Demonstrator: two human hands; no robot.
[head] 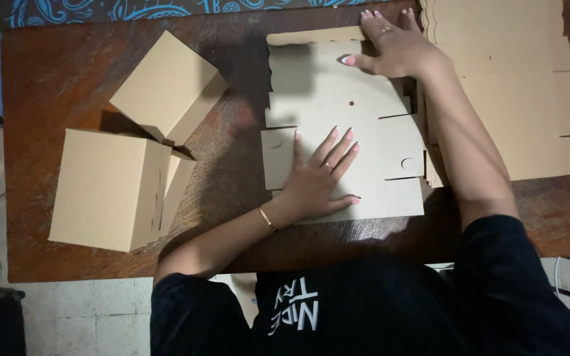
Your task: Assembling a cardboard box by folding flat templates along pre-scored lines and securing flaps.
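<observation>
Dim warm light, soft shadows, sharp focus

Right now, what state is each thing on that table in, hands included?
Flat box blank: unfolded, lying flat on the wooden table.
Left hand: open, palm pressing the blank's near part.
Right hand: open, fingers spread on the blank's far edge.
Pile of blanks: flat, unfolded, at the right.
Near box: folded up, side flap ajar.
Far box: folded up, closed.
</observation>
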